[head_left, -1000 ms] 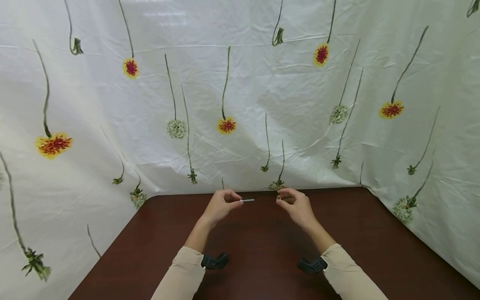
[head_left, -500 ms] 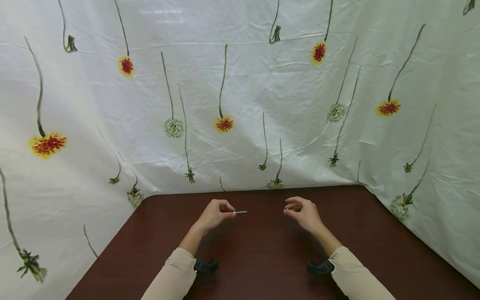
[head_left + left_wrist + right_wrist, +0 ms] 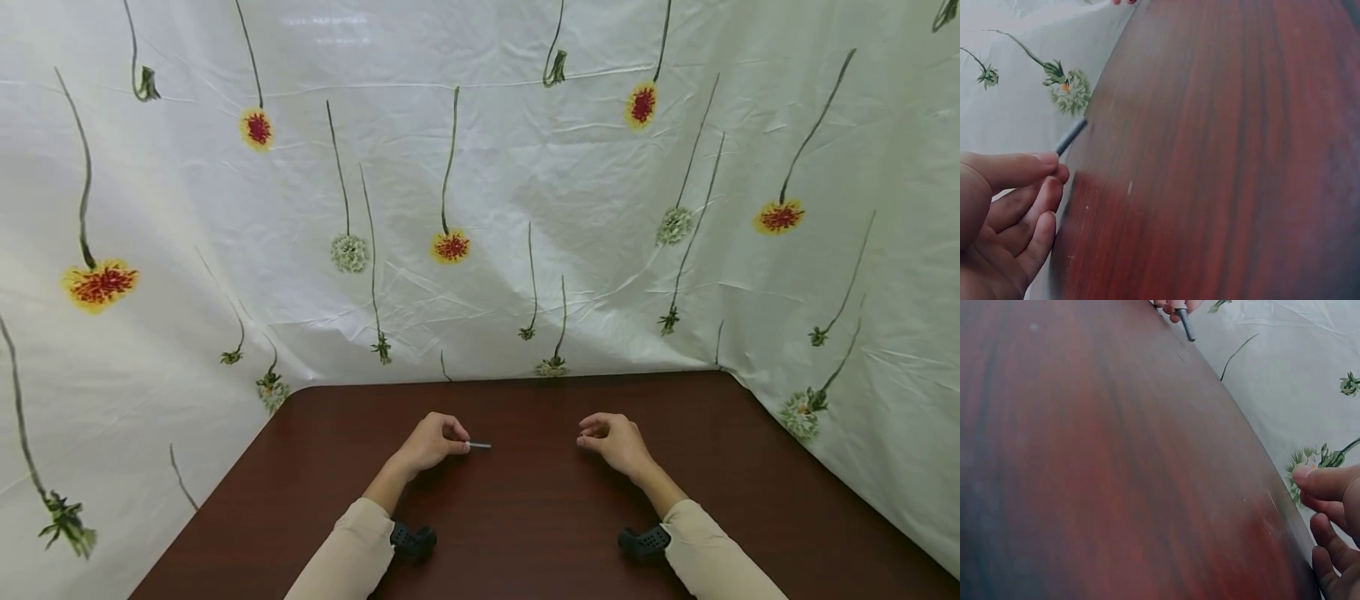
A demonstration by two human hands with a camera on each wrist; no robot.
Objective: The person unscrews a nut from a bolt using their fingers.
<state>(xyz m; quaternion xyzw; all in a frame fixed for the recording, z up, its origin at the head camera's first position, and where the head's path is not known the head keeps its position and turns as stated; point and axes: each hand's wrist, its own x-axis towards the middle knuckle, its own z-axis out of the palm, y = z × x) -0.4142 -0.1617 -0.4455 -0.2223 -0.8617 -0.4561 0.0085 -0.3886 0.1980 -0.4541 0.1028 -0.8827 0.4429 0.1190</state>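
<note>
A short grey threaded bolt (image 3: 478, 445) sticks out to the right from my left hand (image 3: 433, 442), pinched between thumb and forefinger over the table. Its threads show clearly in the left wrist view, where the bolt (image 3: 1072, 136) points up and away from the fingertips. My right hand (image 3: 617, 442) hovers opposite, apart from the bolt, with its fingers curved and the thumb near the forefinger. In the right wrist view, that right hand (image 3: 1335, 512) appears at the right edge; I cannot tell whether something small sits between its fingertips.
Both hands are above a dark red-brown wooden table (image 3: 525, 517) with rounded far corners. A white curtain (image 3: 495, 183) printed with flowers hangs behind and around it. Dark straps (image 3: 412, 542) circle both wrists, below cream sleeves (image 3: 345, 550).
Both hands have come down and nearer to the body, and the gap between them has widened. The bolt has stayed in my left fingers.
</note>
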